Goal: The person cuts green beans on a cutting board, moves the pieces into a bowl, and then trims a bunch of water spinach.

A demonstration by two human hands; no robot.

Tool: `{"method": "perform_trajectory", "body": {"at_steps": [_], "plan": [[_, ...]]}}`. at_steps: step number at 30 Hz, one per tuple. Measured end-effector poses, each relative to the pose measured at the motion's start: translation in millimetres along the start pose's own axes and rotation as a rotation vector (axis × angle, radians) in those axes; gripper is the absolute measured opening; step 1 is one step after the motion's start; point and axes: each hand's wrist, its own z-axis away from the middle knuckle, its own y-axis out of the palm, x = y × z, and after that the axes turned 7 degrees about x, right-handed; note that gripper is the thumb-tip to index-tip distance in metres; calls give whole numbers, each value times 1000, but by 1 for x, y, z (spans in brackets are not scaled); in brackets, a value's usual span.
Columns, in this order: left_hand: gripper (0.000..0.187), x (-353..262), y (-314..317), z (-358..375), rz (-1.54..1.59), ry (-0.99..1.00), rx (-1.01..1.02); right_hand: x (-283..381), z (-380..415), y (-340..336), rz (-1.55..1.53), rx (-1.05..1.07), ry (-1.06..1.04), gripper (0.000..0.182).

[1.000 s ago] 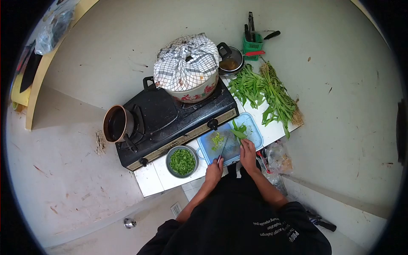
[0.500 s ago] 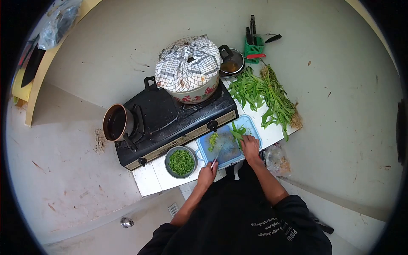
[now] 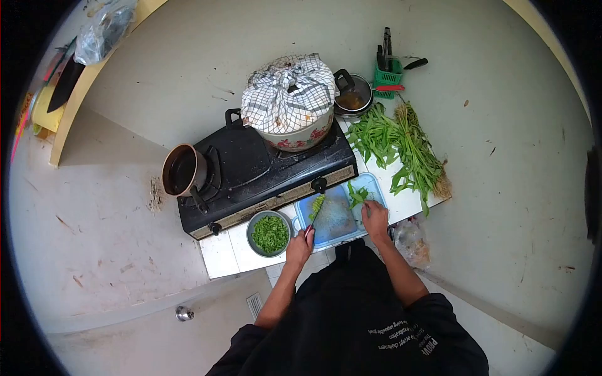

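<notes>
My left hand [image 3: 299, 247] is closed around the handle of a knife [image 3: 310, 228], its blade angled up over the blue cutting board [image 3: 338, 239]. Beside the blade lies a small pile of chopped greens [image 3: 316, 205]. At the board's right side, my right hand [image 3: 375, 220] is closed, fingertips at the lower end of a few leafy greens [image 3: 358, 195]; the exact grip is partly hidden. Left of the board stands a grey bowl [image 3: 250, 244] full of finely cut greens [image 3: 269, 234].
A black gas stove [image 3: 241, 160] carries a saucepan [image 3: 198, 169] and a large cloth-covered pot [image 3: 307, 136]. Bunched greens with roots [image 3: 417, 153] lie on the white tiled counter [image 3: 404, 208]. Behind are a strainer over a pan [image 3: 352, 100] and a green utensil basket [image 3: 388, 76].
The knife has moved left beside the chopped pile, its blade now pointing up along it. My right hand has drawn slightly back from over the leaves. The whole view has shifted a little.
</notes>
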Motion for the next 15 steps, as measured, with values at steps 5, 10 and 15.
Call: {"method": "perform_trajectory", "body": {"at_steps": [5,10,15], "plan": [[51,-5,0,11,20,-8,-8,-15,0,-6,-374,77,113,21],[53,-19,4,33,87,-81,7,-31,0,-6,-441,178,164,25],[53,-30,13,42,152,-104,-21,-33,-2,-16,-659,293,286,33]]}}
